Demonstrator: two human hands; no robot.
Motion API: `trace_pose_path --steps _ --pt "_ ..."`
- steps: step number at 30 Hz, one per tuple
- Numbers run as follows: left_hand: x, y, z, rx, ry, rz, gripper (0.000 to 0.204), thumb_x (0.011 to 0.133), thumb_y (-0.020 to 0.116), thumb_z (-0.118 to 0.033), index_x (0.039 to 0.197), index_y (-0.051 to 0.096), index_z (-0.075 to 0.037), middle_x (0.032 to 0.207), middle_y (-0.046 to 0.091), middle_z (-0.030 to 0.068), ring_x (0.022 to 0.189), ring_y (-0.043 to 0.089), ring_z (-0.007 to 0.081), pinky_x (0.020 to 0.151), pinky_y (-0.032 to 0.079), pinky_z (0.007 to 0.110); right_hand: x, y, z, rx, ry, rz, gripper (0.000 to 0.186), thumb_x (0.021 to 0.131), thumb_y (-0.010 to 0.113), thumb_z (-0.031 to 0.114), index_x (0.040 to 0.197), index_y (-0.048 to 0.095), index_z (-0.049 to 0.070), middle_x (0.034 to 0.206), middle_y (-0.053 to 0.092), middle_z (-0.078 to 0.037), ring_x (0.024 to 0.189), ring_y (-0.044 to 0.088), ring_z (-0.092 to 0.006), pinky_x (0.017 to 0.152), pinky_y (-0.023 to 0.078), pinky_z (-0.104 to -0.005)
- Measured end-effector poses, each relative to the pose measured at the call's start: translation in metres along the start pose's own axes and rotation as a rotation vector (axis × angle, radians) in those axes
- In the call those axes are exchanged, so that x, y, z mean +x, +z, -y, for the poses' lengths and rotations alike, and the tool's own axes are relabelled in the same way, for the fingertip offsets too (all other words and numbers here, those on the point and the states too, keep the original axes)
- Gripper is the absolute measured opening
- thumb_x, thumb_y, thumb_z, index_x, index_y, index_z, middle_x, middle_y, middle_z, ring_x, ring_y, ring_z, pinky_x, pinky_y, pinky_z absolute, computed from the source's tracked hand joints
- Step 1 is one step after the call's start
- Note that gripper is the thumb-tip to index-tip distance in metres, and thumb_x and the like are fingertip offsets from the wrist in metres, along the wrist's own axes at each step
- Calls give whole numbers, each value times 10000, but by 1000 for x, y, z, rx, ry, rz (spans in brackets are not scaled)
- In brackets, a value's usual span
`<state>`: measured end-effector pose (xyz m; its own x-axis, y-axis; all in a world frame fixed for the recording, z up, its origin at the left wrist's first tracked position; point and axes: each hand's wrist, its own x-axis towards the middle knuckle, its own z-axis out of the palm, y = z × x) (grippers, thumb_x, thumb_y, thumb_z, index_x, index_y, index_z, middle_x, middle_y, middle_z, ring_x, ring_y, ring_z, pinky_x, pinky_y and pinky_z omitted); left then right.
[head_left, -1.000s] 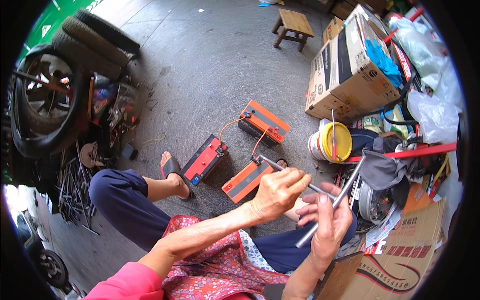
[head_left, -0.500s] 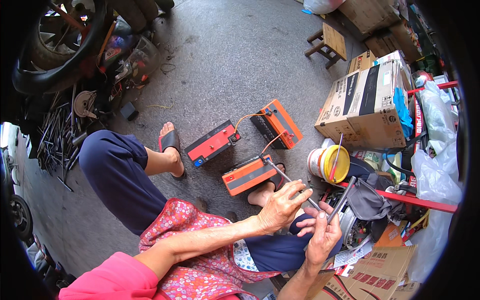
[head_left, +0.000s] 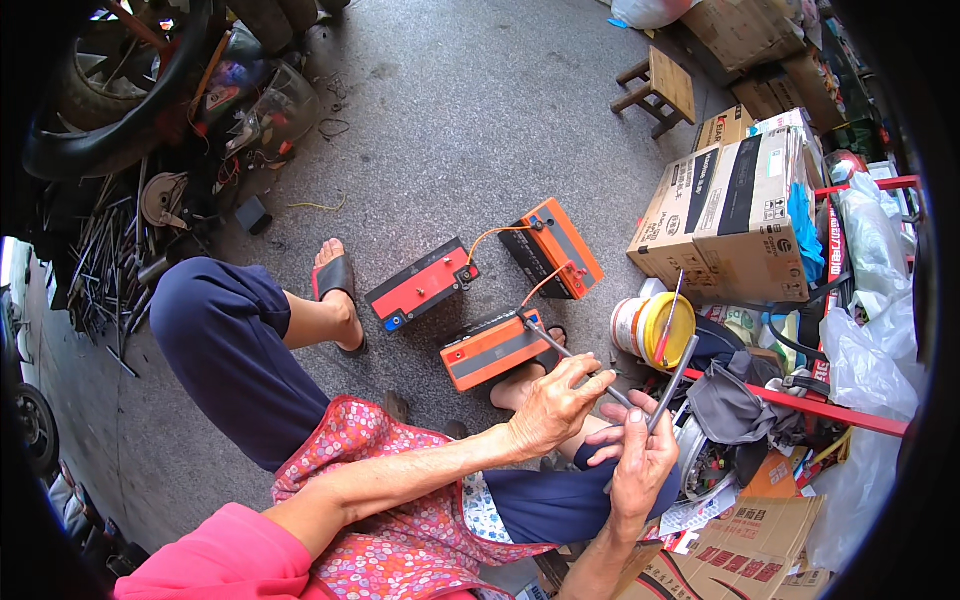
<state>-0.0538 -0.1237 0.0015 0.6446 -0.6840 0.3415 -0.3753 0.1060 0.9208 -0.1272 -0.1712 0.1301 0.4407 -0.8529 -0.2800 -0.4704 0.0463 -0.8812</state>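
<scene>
My left hand [head_left: 560, 405] is closed around a long thin dark rod [head_left: 558, 346]. Its far end reaches the terminal corner of the near orange battery [head_left: 495, 355], and its near end runs toward my right hand [head_left: 642, 465]. A second, thicker dark grey rod [head_left: 677, 375] slants up out of my right hand, pinched under the thumb with the other fingers partly spread. I cannot tell the exact kind of either rod. Beyond lie a red-topped battery [head_left: 425, 287] and another orange battery [head_left: 562, 250]. An orange wire [head_left: 490, 233] and a second wire [head_left: 543, 285] link the three batteries.
My sandalled feet are beside the batteries. At right stand a yellow-lidded tub [head_left: 668, 328] with a red-handled screwdriver, a large carton [head_left: 725, 215] and a red metal rail [head_left: 840, 411]. A wooden stool [head_left: 665, 88] is farther off. Tyres [head_left: 125, 120] and metal rods [head_left: 95, 270] lie left.
The thicker rod in my right hand has tilted more upright, and its lower end now shows below the fingers. My left hand has barely moved and keeps its grip.
</scene>
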Motion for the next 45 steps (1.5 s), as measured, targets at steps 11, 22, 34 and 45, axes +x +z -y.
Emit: trace_pose_path --steps 11,22,34,45 --pt "12 -4 3 -84 -79 -56 344 833 689 9 1172 654 -40 1128 642 187 1066 643 381 846 561 414 24 -4 14 -329 -118 190 267 1044 481 164 1182 539 -58 789 662 -92 418 443 -30 372 326 -194" --pt "42 1 10 -65 -64 -106 284 841 671 24 1112 592 1 1033 641 180 979 641 381 807 531 431 82 -6 30 -407 -377 324 207 981 590 182 1078 595 -1 687 558 -65 445 482 -104 401 376 -298" --pt "46 -5 11 11 20 -78 311 780 658 -2 1073 553 -13 935 605 143 888 628 332 720 540 413 55 1 97 -1025 -809 12 242 763 741 63 952 609 -8 899 575 -132 848 565 -288 819 466 -408" --pt "53 -3 13 28 95 -22 249 772 659 -57 986 533 -54 829 519 88 802 575 286 627 506 399 46 1 70 -727 -122 248 452 821 804 306 595 623 -41 447 464 -59 443 367 -102 443 311 -326"
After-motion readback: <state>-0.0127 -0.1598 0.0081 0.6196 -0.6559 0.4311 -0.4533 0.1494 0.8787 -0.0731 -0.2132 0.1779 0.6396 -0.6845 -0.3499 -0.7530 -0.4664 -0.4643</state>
